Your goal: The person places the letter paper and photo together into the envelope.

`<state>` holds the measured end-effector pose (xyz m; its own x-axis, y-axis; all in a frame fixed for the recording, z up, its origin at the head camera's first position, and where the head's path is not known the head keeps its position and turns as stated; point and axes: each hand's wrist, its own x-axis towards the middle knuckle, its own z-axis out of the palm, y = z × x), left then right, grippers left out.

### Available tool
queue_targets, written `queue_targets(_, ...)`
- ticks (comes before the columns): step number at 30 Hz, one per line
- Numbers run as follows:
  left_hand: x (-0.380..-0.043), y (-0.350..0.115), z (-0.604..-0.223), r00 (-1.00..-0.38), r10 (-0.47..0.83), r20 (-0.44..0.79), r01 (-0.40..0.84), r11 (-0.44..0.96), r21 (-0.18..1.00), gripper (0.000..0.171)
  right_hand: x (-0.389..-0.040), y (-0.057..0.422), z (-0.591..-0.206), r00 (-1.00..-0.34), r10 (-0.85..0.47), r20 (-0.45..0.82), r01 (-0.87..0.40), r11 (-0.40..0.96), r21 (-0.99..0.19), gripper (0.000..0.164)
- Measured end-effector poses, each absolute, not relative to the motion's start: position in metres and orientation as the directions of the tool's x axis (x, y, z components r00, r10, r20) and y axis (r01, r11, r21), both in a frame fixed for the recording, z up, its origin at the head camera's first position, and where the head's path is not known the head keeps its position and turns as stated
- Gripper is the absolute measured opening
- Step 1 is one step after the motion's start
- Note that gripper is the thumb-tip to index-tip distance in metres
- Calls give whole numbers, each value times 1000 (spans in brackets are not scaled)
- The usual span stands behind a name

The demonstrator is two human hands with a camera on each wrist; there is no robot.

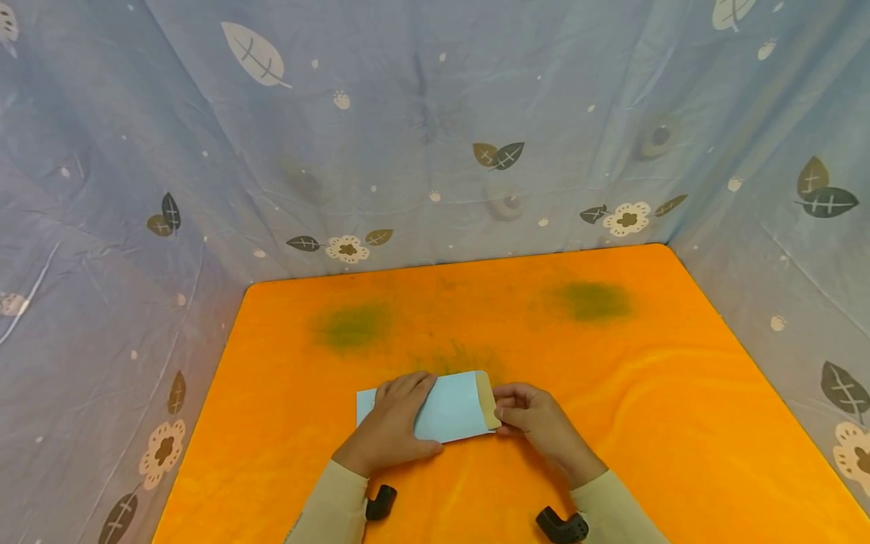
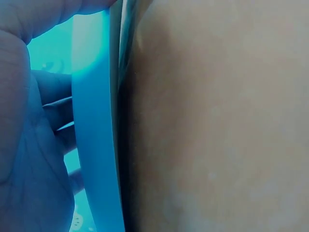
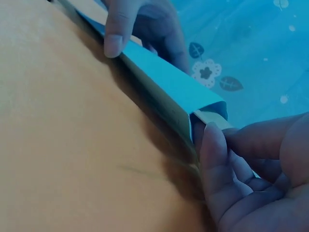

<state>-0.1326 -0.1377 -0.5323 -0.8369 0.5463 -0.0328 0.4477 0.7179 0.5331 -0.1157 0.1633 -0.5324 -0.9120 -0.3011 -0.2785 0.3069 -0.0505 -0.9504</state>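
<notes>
A light blue paper envelope point(image 1: 451, 408) with a tan flap point(image 1: 486, 399) at its right end lies low over the orange cloth. My left hand point(image 1: 394, 423) grips it across the top, thumb along the near edge and fingers over the far edge. In the left wrist view the envelope's side point(image 2: 94, 125) runs upright beside the palm. My right hand point(image 1: 540, 423) pinches the flap end between thumb and fingers. Seen from the right wrist, the envelope point(image 3: 169, 84) gapes at its mouth, and the right thumb point(image 3: 215, 145) sits right at that opening.
Under the hands spreads an orange cloth-covered table point(image 1: 666, 423), with dark greenish patches toward the back. Blue-grey patterned curtains point(image 1: 421, 98) stand behind it and along both sides. A black curved device is strapped at each wrist.
</notes>
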Motion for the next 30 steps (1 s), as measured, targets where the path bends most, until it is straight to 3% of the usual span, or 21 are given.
queue_targets(15,-132,-140,-534,-839,543,-25,454,725,518,102,-114,162,-531,-927,-163,-337,351,-70,-934,35)
queue_targets(22,-133,-140,-533,-842,538,-30,447,728,519,102,-115,162,-532,-915,-176,-363,389,-148,-909,35)
queue_targets(30,-132,-139,-531,-842,538,-30,449,732,513,102,-115,152,-532,-920,-204,-334,363,-124,-924,37)
